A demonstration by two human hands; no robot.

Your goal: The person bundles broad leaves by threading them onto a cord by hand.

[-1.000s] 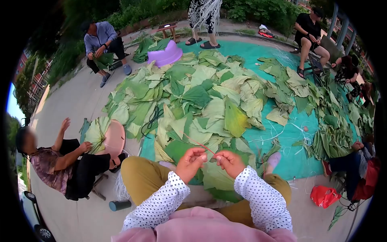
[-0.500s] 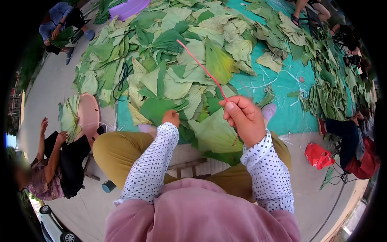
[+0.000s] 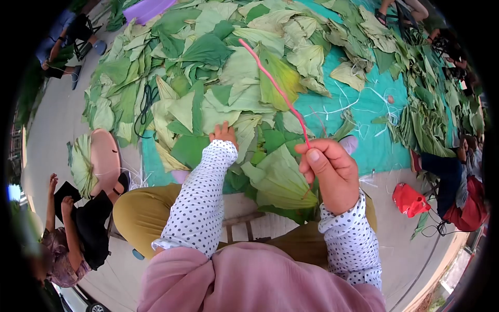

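A thin pink-red string (image 3: 275, 86) is pinched between the thumb and fingers of my right hand (image 3: 332, 169), and its long end sticks up and to the left. Its lower part shows below the hand, near a folded pale-green leaf (image 3: 280, 177) at my lap. My left hand (image 3: 224, 134) reaches into the heap of large, flat lotus leaves (image 3: 221, 112), fingers apart and resting on the near part of the heap. Whether those fingertips grip a leaf cannot be seen.
The leaf heap lies on a teal sheet (image 3: 332, 132) with loose white strings (image 3: 338, 110). A pink basin (image 3: 105, 156) stands left, a purple basin (image 3: 148, 10) far back. A red bag (image 3: 410, 200) lies right. Seated people are on both sides; one person (image 3: 70, 229) is nearby left.
My left hand has moved forward onto the leaves, and its fingers have spread. My right hand, still holding the string, has shifted slightly right and nearer to me.
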